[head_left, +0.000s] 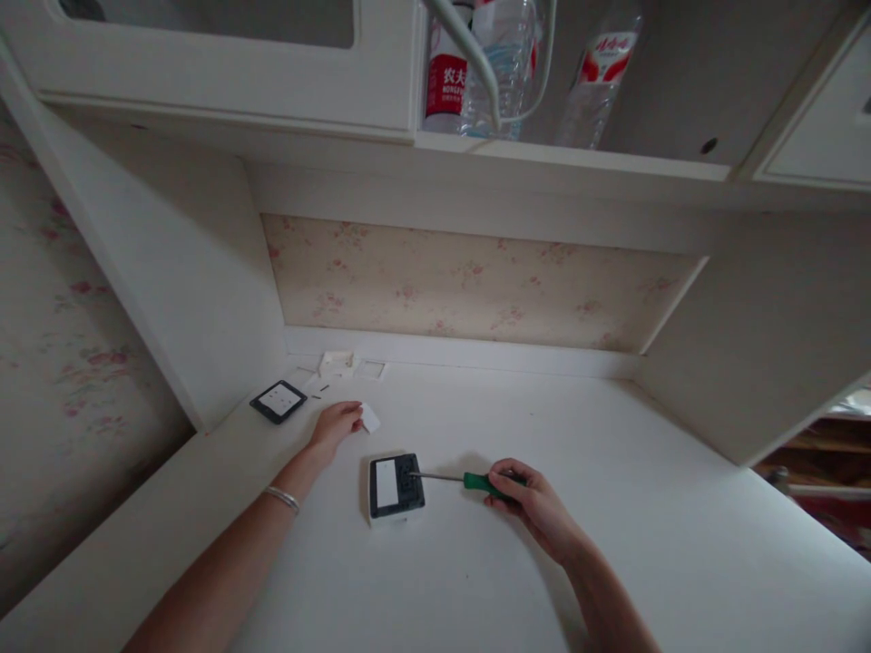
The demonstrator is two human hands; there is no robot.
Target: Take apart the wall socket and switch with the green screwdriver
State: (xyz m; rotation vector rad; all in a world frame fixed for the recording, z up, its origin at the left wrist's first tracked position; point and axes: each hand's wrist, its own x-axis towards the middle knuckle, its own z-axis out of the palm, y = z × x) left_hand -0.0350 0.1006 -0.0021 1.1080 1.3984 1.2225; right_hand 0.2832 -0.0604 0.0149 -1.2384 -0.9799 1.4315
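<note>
My right hand [521,497] is closed round the green handle of a screwdriver [474,481]. Its metal shaft points left, and the tip reaches the dark face of a wall switch-like box [409,497]. That box has a white rocker panel [386,482] on its left half and a white body beneath. Up and to the left, my left hand [337,423] pinches a small flat white plate [368,419] between thumb and fingers, just above or on the tabletop. A bracelet [282,498] circles the left wrist.
A black-framed square panel with a white centre [278,401] lies at the left. Small screws [320,392], white frames [372,369] and a white housing [336,364] sit near the back edge. Bottles [602,77] and a hanging white cable [476,56] occupy the shelf above.
</note>
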